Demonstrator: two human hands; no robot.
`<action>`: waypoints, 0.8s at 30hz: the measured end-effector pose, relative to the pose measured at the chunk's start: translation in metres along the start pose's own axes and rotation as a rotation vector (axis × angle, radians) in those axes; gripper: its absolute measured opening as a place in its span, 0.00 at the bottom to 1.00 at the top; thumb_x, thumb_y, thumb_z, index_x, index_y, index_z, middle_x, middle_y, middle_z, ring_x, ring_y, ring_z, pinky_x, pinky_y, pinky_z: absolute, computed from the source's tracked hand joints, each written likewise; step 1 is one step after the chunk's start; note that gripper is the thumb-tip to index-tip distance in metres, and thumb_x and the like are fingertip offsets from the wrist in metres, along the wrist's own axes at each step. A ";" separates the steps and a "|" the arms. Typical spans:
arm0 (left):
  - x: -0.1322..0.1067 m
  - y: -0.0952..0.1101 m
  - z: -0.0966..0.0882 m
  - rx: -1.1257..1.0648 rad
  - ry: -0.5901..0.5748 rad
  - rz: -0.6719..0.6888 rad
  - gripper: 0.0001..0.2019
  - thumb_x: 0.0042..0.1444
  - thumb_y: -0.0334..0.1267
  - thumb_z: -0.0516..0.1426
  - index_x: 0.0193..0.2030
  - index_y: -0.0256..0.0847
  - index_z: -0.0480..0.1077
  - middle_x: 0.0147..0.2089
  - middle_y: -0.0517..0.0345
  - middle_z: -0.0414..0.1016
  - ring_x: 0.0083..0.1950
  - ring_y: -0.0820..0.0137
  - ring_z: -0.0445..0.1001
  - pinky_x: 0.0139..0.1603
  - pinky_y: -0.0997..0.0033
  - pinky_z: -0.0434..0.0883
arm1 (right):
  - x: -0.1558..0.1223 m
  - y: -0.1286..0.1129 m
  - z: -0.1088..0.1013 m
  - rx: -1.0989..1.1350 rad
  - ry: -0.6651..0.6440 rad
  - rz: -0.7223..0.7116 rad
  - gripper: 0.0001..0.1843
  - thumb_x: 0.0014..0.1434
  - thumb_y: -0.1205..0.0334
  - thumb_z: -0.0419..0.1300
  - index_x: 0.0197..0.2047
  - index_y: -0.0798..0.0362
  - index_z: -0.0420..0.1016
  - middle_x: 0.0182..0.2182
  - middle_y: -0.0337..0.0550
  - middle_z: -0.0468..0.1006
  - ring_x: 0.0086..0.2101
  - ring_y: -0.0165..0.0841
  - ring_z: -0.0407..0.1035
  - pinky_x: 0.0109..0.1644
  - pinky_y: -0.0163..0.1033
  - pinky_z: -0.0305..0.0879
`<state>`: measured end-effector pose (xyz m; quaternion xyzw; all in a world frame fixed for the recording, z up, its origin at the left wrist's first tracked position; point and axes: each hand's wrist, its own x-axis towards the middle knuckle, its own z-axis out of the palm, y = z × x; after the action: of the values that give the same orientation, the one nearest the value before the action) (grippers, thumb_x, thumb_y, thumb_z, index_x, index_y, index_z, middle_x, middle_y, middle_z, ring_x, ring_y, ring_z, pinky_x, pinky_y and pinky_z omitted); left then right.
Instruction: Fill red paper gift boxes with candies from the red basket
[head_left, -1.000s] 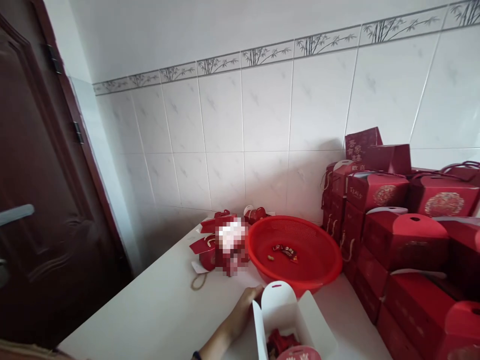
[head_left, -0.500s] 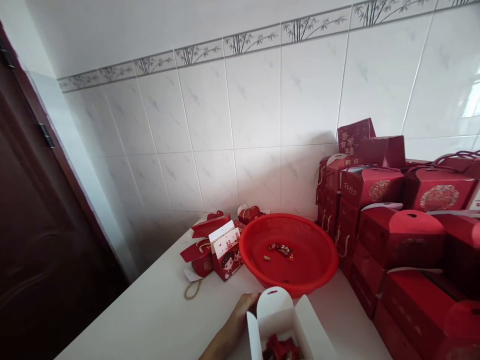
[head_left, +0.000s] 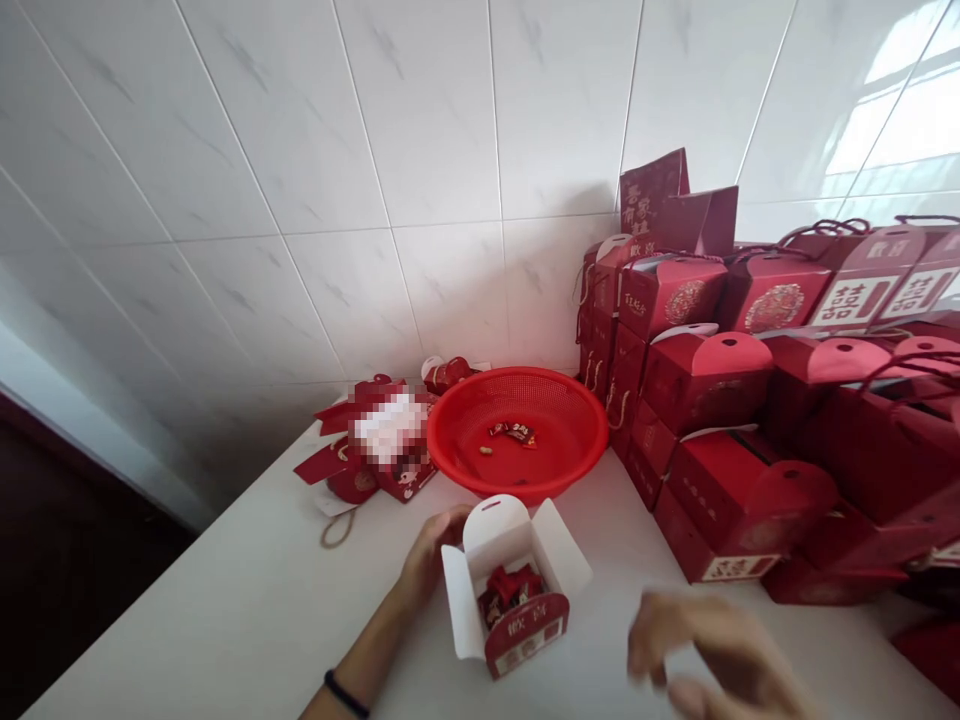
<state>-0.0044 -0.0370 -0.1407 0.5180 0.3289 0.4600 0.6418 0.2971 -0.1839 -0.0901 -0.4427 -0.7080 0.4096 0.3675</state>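
An open red-and-white candy box (head_left: 536, 640) stands on the table with its flaps spread and white inside. Several red wrapped candies (head_left: 510, 590) lie in its bottom. My left hand (head_left: 431, 550) is curled around the box's back left corner, its fingertips partly hidden behind a flap. Over the table to the right of the box is my right hand (head_left: 697, 640), smeared by motion; thumb and fingers are apart, and I see nothing between them. Just behind the box sits a red plastic basket (head_left: 442, 460) with a few wrapped candies and a peanut inside.
Stacked red gift boxes (head_left: 712, 380) fill the right side against the tiled wall (head_left: 450, 170). Left of the basket lie several small red boxes (head_left: 352, 480), one with a loop of cord. The white table (head_left: 247, 590) has its edge at the left.
My view has tilted down and turned right, bringing the whole candy box into sight. My right hand has come into view at the lower right. My left hand stays at the box.
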 end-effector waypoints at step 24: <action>-0.055 0.016 0.016 0.379 -0.092 0.158 0.37 0.39 0.30 0.53 0.62 0.42 0.71 0.65 0.51 0.68 0.64 0.50 0.67 0.58 0.62 0.70 | 0.073 0.046 0.022 -0.100 0.201 -0.220 0.25 0.62 0.44 0.62 0.58 0.45 0.76 0.66 0.54 0.65 0.64 0.49 0.62 0.64 0.54 0.65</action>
<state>-0.0145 -0.0934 -0.1240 0.6739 0.3383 0.4147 0.5094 0.2682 -0.1095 -0.1290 -0.4190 -0.7315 0.2847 0.4565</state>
